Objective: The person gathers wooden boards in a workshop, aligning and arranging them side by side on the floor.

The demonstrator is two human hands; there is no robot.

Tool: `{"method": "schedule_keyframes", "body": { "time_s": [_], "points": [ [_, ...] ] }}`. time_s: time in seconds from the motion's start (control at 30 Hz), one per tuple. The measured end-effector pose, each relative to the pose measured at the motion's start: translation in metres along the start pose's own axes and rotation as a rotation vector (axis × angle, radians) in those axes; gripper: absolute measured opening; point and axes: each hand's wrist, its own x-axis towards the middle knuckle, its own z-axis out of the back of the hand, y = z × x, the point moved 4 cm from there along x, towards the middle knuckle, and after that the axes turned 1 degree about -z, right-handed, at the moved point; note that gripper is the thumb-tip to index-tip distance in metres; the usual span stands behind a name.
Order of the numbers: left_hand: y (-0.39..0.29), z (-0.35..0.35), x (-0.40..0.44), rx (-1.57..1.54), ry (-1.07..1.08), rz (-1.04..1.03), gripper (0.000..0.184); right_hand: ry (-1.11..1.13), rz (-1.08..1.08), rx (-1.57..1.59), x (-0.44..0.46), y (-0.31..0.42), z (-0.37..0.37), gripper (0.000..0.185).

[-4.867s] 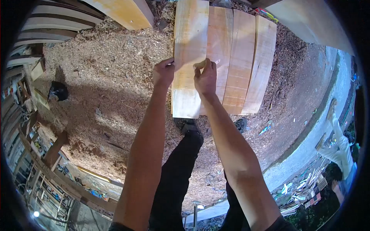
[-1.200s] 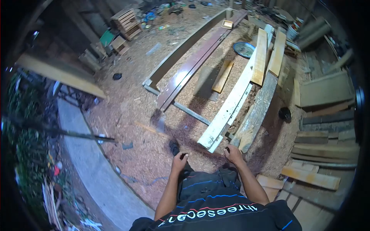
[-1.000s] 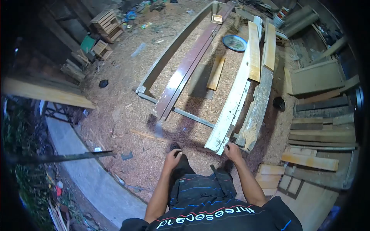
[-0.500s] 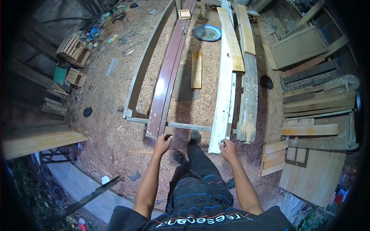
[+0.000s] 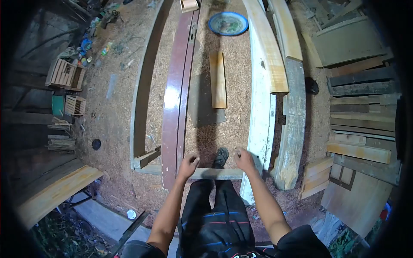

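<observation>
White beam [image 5: 258, 124], in the head view, lies at the person's right, its long axis running forward from near the legs, roughly alongside the maroon beam [image 5: 174, 99]. Its pale paint bears dark specks and worn patches; a yellowish board [image 5: 275, 71] rests on its farther stretch. The right hand [image 5: 245, 159] is by its left edge, the left hand [image 5: 188, 167] beside the maroon beam; both hands' fingers curl loosely, and I cannot tell how tightly they close.
</observation>
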Motion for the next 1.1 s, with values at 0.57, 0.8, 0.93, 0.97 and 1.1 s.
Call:
{"method": "schedule_keyframes", "body": {
  "time_s": [0.57, 0.8, 0.93, 0.97, 1.1],
  "points": [
    [0.142, -0.133, 0.483, 0.192, 0.023, 0.154, 0.056, -0.128, -0.118, -0.137, 0.410, -0.187, -0.192, 0.066],
    [0.159, -0.162, 0.474, -0.103, 0.122, 0.018, 0.063, -0.009, -0.364, -0.071, 0.391, -0.174, -0.216, 0.090],
    [0.145, -0.164, 0.392, -0.020, 0.252, 0.245, 0.047, 0.052, -0.567, -0.142, 0.329, -0.180, -0.224, 0.108],
    [0.150, -0.167, 0.378, -0.028, 0.283, 0.119, 0.041, 0.008, -0.594, -0.207, 0.316, -0.175, -0.220, 0.110],
    [0.164, -0.151, 0.411, 0.531, 0.215, 0.131, 0.035, -0.171, -0.404, -0.408, 0.316, -0.182, -0.225, 0.118]
  ]
}}
